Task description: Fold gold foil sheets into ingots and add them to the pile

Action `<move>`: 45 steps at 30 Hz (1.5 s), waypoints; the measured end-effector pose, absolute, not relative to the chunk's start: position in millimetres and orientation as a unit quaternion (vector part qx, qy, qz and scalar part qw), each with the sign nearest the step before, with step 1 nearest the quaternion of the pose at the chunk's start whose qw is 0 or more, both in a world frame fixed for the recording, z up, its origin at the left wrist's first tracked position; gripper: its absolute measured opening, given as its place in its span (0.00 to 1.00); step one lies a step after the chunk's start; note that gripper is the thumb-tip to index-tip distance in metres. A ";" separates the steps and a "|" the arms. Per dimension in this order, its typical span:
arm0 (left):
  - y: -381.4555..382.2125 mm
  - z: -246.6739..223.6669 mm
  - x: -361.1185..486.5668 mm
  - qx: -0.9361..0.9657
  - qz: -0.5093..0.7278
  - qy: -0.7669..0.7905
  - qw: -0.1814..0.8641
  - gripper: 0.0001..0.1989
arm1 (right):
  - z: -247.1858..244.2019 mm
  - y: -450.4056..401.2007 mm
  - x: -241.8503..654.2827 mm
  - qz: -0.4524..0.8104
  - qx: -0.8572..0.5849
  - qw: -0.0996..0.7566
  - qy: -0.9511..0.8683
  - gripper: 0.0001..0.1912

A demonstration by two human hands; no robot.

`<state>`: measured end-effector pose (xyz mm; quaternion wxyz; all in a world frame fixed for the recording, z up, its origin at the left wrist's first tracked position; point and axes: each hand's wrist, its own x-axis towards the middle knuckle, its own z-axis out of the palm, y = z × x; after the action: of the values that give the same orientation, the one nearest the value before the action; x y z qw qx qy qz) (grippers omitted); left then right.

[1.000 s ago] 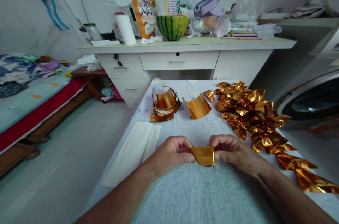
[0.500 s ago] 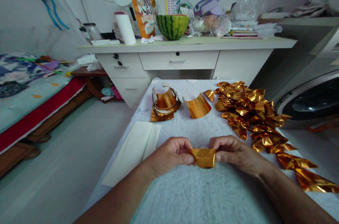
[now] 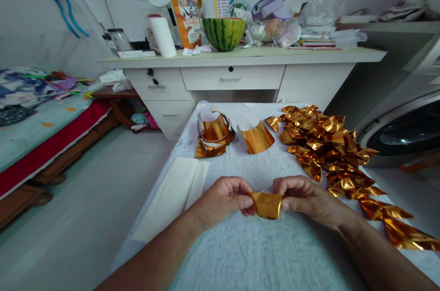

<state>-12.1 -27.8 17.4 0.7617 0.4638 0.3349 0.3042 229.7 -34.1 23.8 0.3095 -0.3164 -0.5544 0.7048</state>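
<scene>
Head view: at the lower centre of the frame we see a small gold foil strip (image 3: 267, 205), its sheet gently curved. Thumb and fingers of the left hand (image 3: 225, 197) are pinched together on its left end; those of the right hand (image 3: 302, 194), likewise nearly closed, grip the right edge. We judge it light, thin, springy, rather slick and easily creased, best held lightly by its two ends, middle unpressed.

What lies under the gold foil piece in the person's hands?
Around the gold foil piece, held between the left hand and right hand, pale cloth shows. Whatever lies directly beneath is covered and cannot be seen.
</scene>
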 end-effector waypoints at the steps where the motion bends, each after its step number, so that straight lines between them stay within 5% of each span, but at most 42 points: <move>1: -28.0 16.9 -11.4 0.467 0.310 0.340 0.755 0.18 | 23.8 -34.5 228.8 0.712 -0.314 0.306 -0.549 0.10; 16: -25.9 13.6 -11.7 0.529 0.376 0.345 0.678 0.08 | 18.5 -33.4 227.0 0.672 -0.359 0.320 -0.563 0.13; 20: -27.6 18.6 -15.7 0.679 0.391 0.368 0.500 0.02 | 20.1 -32.4 227.4 0.650 -0.365 0.332 -0.577 0.13; 24: -31.2 19.0 -17.0 0.792 0.403 0.334 0.315 0.07 | 21.9 -34.8 225.5 0.637 -0.379 0.344 -0.576 0.13; 29: -34.9 9.4 -14.4 0.850 0.363 0.319 0.209 0.11 | 18.5 -37.4 215.2 0.616 -0.423 0.365 -0.556 0.14; 39: -41.6 23.5 -6.9 0.816 0.365 0.339 0.292 0.02 | 12.4 -41.0 208.2 0.425 -0.515 0.371 -0.646 0.09; 45: -39.9 22.8 0.0 0.746 0.311 0.472 0.353 0.05 | 14.7 -47.8 199.1 0.294 -0.560 0.335 -0.698 0.05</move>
<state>0.0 -39.9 22.8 0.3526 0.7456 0.4723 0.3109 199.1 -47.8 14.7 0.3349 -0.5601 -0.6983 0.2941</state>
